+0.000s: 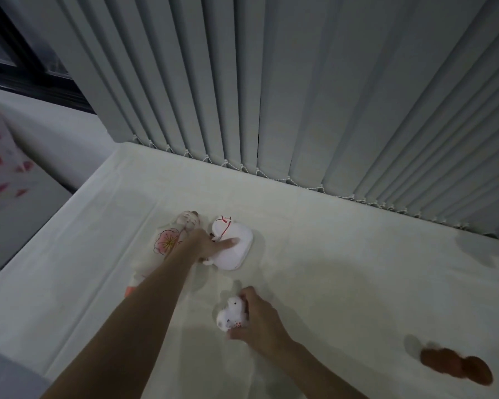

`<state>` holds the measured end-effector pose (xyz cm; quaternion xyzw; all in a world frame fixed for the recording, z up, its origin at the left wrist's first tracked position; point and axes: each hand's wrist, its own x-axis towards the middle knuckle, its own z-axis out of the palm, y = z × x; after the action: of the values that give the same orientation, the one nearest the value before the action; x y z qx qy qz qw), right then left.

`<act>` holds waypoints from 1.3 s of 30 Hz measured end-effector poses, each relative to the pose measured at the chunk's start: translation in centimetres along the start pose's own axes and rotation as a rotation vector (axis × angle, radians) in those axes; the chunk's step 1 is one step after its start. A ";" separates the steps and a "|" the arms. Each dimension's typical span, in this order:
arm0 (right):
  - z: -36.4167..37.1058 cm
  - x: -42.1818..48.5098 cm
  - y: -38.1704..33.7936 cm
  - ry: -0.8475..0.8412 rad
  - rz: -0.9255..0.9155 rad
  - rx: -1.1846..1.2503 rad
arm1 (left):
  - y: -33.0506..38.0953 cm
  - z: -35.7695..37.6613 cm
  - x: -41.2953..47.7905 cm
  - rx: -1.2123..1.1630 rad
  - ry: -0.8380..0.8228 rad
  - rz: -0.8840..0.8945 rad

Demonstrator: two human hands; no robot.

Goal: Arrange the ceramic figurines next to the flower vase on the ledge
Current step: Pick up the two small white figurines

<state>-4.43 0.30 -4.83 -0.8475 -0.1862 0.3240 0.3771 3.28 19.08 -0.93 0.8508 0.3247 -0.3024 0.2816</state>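
Head view, looking down on a white ledge (329,254) backed by grey vertical blinds (300,82). Left hand (206,244) reaches forward, its fingers laid against the near side of a large white figurine (236,249) with red markings, one finger stretched across its top; whether the hand actually grips it cannot be told. Just left of that figurine, and partly hidden by the left forearm, stands a vase (164,246) painted with a pink flower, pale blooms at its mouth; vase and large figurine are close, contact unclear. Right hand (257,318), nearer the camera, is closed around a small white figurine (231,313) with red spots, at the ledge surface; a blurred brown object (455,367) lies well apart at lower right.
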 end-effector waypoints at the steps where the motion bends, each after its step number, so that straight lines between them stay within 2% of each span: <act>1: 0.2 -0.1 -0.2 -0.007 -0.014 -0.004 | 0.0 0.1 0.2 -0.053 -0.025 0.005; 3: 0.5 -0.4 -0.5 -0.029 -0.055 -0.032 | 0.2 0.4 0.1 -0.143 -0.063 0.009; 6: 0.2 -1.1 -0.4 -0.079 -0.086 -0.006 | 0.7 1.2 -0.2 -0.144 -0.040 0.049; 10: -2.0 -3.6 0.8 -0.112 -0.066 0.249 | 0.9 2.5 0.1 -0.066 0.067 0.230; 13: -4.6 -6.6 3.0 -0.078 -0.019 0.402 | 1.5 3.7 -0.2 -0.009 0.137 0.317; 16: -7.8 -9.6 5.3 -0.010 0.041 0.434 | 2.2 4.6 -1.1 0.078 0.170 0.400; 19: -11.3 -11.6 7.2 0.081 0.074 0.320 | 3.3 5.8 -2.7 0.121 0.165 0.521; 24: -14.9 -12.8 9.8 0.175 0.078 -0.015 | 6.4 8.3 -6.1 0.245 0.017 0.766; 28: -16.0 -12.7 11.7 0.185 0.159 -0.306 | 8.9 10.3 -8.1 0.430 -0.044 0.915; 32: -16.6 -12.8 12.7 0.183 0.183 -0.446 | 10.3 12.1 -9.3 0.551 -0.089 0.983; 39: -17.0 -12.8 13.3 0.120 0.158 -0.517 | 11.0 14.6 -9.8 0.634 -0.084 1.030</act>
<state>-0.96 -24.31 -1.11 -0.9452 -0.1732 0.2433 0.1321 0.46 -1.44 -0.58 0.9283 -0.2462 -0.2424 0.1371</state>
